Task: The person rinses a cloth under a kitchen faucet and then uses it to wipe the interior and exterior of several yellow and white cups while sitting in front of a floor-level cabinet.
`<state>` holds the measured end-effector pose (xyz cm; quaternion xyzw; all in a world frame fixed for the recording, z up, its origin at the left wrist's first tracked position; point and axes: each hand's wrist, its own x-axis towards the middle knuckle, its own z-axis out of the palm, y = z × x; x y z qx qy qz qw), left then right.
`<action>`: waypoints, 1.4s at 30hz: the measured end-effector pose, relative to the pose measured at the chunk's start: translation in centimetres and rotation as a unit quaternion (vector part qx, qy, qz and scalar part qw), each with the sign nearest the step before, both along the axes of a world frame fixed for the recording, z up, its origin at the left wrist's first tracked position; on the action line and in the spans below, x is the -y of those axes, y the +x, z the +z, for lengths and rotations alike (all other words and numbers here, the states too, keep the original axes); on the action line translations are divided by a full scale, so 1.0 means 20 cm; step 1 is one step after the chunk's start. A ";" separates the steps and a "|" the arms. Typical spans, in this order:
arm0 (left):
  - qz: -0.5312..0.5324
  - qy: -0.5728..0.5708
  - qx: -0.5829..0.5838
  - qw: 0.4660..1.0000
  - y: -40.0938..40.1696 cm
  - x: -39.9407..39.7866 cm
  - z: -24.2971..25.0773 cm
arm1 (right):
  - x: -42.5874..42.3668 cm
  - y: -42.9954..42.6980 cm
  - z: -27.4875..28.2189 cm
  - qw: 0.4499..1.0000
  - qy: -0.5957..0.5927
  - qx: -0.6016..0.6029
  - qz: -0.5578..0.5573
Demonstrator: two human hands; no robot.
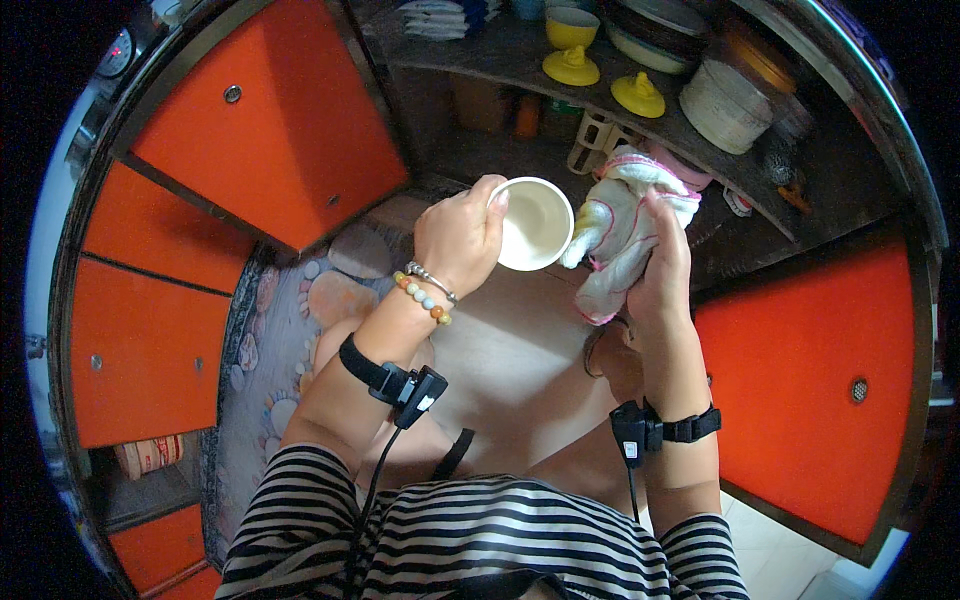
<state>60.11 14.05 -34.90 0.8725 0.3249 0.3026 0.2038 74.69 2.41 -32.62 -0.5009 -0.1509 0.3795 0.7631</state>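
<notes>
My left hand (465, 232) grips a white cup (534, 223) by its left side, the open mouth turned up towards me. Just right of the cup, my right hand (664, 262) holds a crumpled white cloth with pink edging (626, 225), which hangs down in folds. Cup and cloth are close together; whether they touch I cannot tell. On the cabinet shelf beyond them stand a yellow bowl (572, 28) and two yellow lids with moulded knobs, one (571, 67) in front of the bowl and the other (638, 95) to its right.
Stacked plates (656, 37) and a clear jar with an orange lid (727, 105) share the shelf. An orange cabinet door stands open on the left (270, 112), another on the right (810, 375). Beneath the shelf is a cream plastic rack (592, 142). A pebble-patterned mat (262, 360) lies at left.
</notes>
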 end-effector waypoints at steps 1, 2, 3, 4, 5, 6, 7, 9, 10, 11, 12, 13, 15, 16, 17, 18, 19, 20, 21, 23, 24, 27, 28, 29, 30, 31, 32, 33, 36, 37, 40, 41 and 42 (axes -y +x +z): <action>0.004 0.001 -0.011 1.000 0.00 0.00 0.00 | 0.01 -0.01 0.00 0.999 0.002 0.005 0.038; 0.007 0.002 -0.023 1.000 0.00 0.00 0.01 | 0.01 -0.02 0.02 0.999 -0.016 -0.015 0.043; 0.009 0.003 -0.022 1.000 0.00 0.00 0.00 | 0.02 -0.02 0.02 0.999 -0.015 -0.014 0.045; 0.016 -0.008 -0.039 0.999 -0.01 -0.01 -0.01 | 0.02 -0.02 0.03 0.999 -0.010 -0.026 0.041; 0.023 -0.018 -0.056 0.998 -0.01 -0.02 -0.02 | 0.02 -0.02 0.04 0.999 -0.004 -0.039 0.037; 0.023 -0.016 -0.053 0.998 -0.01 -0.03 -0.05 | 0.03 -0.02 0.06 0.999 -0.002 -0.036 0.037; 0.034 -0.041 -0.071 0.996 -0.01 -0.06 -0.08 | 0.04 -0.01 0.09 0.999 0.007 -0.032 0.031; 0.044 -0.063 -0.092 0.993 -0.03 -0.10 -0.12 | 0.06 0.04 0.10 0.999 0.041 -0.022 0.011; 0.046 -0.081 -0.112 0.989 -0.04 -0.12 -0.12 | 0.07 0.07 0.10 0.998 0.047 -0.032 -0.008; 0.049 -0.099 -0.132 0.985 -0.04 -0.13 -0.12 | 0.09 0.10 0.11 0.997 0.053 -0.042 -0.027; 0.056 -0.107 -0.142 0.982 -0.04 -0.14 -0.11 | 0.11 0.12 0.12 0.996 0.081 -0.021 -0.008; 0.048 -0.110 -0.140 0.983 -0.02 -0.18 -0.13 | 0.13 0.14 0.13 0.997 0.074 -0.020 -0.028; 0.029 -0.106 -0.164 0.980 0.02 -0.28 -0.17 | 0.15 0.14 0.16 0.995 0.084 -0.022 -0.052; 0.053 -0.110 -0.160 0.979 0.10 -0.30 -0.18 | 0.17 0.15 0.18 0.993 0.096 -0.034 -0.055; 0.073 -0.185 -0.215 0.956 0.18 -0.31 -0.18 | 0.20 0.19 0.17 0.993 0.113 -0.012 -0.043; 0.096 -0.224 -0.200 0.949 0.24 -0.35 -0.26 | 0.21 0.19 0.18 0.992 0.113 -0.024 -0.055; 0.115 -0.266 -0.182 0.940 0.31 -0.39 -0.37 | 0.22 0.19 0.20 0.991 0.110 -0.033 -0.069; 0.125 -0.340 -0.178 0.915 0.40 -0.39 -0.43 | 0.23 0.20 0.21 0.989 0.114 -0.045 -0.083; 0.137 -0.412 -0.173 0.884 0.47 -0.40 -0.49 | 0.25 0.22 0.20 0.991 0.110 -0.048 -0.063; 0.049 -0.177 -0.335 0.924 0.49 -0.59 -0.95 | 0.25 0.22 0.17 0.994 0.092 -0.035 -0.044; 0.010 -0.045 -0.383 0.922 0.57 -0.54 -1.03 | 0.26 0.23 0.16 0.994 0.065 -0.043 -0.079; -0.014 0.086 -0.469 0.879 0.69 -0.59 -1.22 | 0.25 0.22 0.14 0.994 0.031 -0.027 -0.096; -0.041 0.029 -0.493 0.868 0.76 -0.60 -1.23 | 0.24 0.21 0.16 0.995 0.030 -0.058 -0.077; -0.068 -0.027 -0.516 0.854 0.82 -0.61 -1.24 | 0.24 0.22 0.15 0.996 0.032 -0.054 -0.061; -0.073 -0.049 -0.515 0.853 0.85 -0.62 -1.27 | 0.24 0.22 0.14 0.997 0.030 -0.044 -0.047; -0.066 -0.056 -0.507 0.857 0.88 -0.63 -1.30 | 0.23 0.21 0.14 0.998 0.028 -0.034 -0.033; -0.062 -0.061 -0.501 0.861 0.90 -0.65 -1.33 | 0.22 0.19 0.16 0.997 0.000 -0.017 -0.080; -0.061 -0.064 -0.496 0.864 0.92 -0.66 -1.36 | 0.23 0.19 0.12 0.996 -0.014 -0.025 -0.085; -0.055 -0.074 -0.483 0.871 0.99 -0.71 -1.45 | 0.24 0.20 0.09 0.990 -0.021 -0.027 -0.136; -0.050 -0.079 -0.477 0.874 1.01 -0.73 -1.48 | 0.24 0.22 0.09 0.992 -0.019 -0.011 -0.123; -0.036 -0.087 -0.473 0.876 1.03 -0.77 -1.57 | 0.25 0.27 0.08 0.997 0.006 0.018 -0.080; -0.036 -0.090 -0.471 0.877 1.05 -0.77 -1.60 | 0.25 0.28 0.07 0.996 0.003 0.018 -0.083; -0.037 -0.091 -0.468 0.878 1.05 -0.77 -1.62 | 0.25 0.29 0.07 0.997 0.010 0.004 -0.081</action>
